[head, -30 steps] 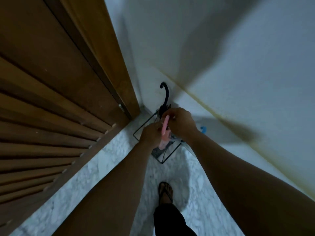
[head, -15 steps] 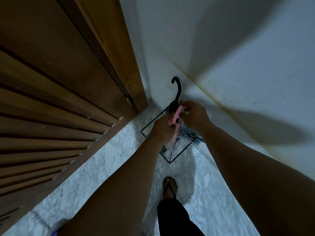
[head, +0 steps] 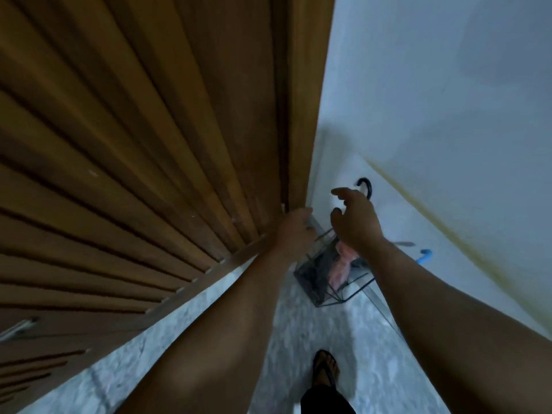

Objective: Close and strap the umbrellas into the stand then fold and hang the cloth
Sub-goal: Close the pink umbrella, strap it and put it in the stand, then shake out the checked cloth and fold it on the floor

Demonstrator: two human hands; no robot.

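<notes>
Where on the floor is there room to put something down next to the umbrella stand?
Bare marble floor lies between the wooden door and the sandalled foot, in front of the wire stand. The corner is crowded: the stand holds a pink umbrella and a black hooked handle, with both hands above it.

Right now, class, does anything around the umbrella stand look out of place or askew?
Nothing is clearly wrong. The pink umbrella and the black-handled one sit in the wire stand. A blue hooked handle lies outside it by the wall.
</notes>
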